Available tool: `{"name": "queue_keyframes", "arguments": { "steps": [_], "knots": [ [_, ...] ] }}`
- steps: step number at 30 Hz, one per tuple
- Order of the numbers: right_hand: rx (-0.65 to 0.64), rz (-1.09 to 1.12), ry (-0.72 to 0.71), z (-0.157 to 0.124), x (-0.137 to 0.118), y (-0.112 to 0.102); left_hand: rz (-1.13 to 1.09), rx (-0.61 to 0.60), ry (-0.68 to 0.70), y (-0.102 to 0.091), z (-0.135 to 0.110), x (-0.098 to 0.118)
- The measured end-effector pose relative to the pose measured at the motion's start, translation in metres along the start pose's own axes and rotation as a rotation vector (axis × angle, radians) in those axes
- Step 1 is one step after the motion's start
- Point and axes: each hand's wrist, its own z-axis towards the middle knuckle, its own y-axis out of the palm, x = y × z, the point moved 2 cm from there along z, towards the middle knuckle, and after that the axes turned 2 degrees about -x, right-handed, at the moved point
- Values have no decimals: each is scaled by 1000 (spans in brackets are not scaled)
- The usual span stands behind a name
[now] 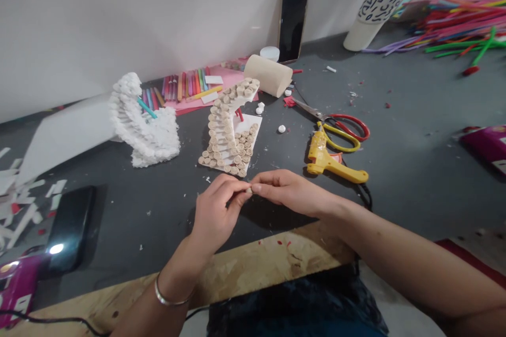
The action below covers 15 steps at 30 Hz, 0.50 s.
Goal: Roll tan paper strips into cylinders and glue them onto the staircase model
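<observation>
Just above the front part of the table, my left hand (219, 206) and my right hand (290, 191) meet fingertip to fingertip. Between them they pinch a small beige paper coil (249, 190), mostly hidden by the fingers. Right behind the hands stands a curved white craft piece (228, 131) covered with similar beige coils, with a short red stick in it. To its left is a second curved piece (145, 126), covered in fluffy white bits and holding a teal stick. A yellow hot glue gun (334, 160) lies to the right of my right hand.
Scissors (330, 124) with red and yellow handles lie behind the glue gun. A beige roll (269, 75), a leaning phone (293, 22), a tumbler (379, 8) and pipe cleaners (462, 21) stand or lie farther back. A black device (71, 226) and white scraps (26, 210) are at left.
</observation>
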Motion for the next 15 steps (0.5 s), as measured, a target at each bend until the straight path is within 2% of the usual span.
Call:
{"name": "queue_keyframes", "arguments": {
  "steps": [7,10,15],
  "knots": [
    [62,-212,10,2,3,1,441,-31,220,5,-4,-2],
    [95,-275,35,2,4,1,500,-53,241,4,-4,-2],
    [106,-142,31,2,4,0,427,-24,220,1,-3,-2]
  ]
}}
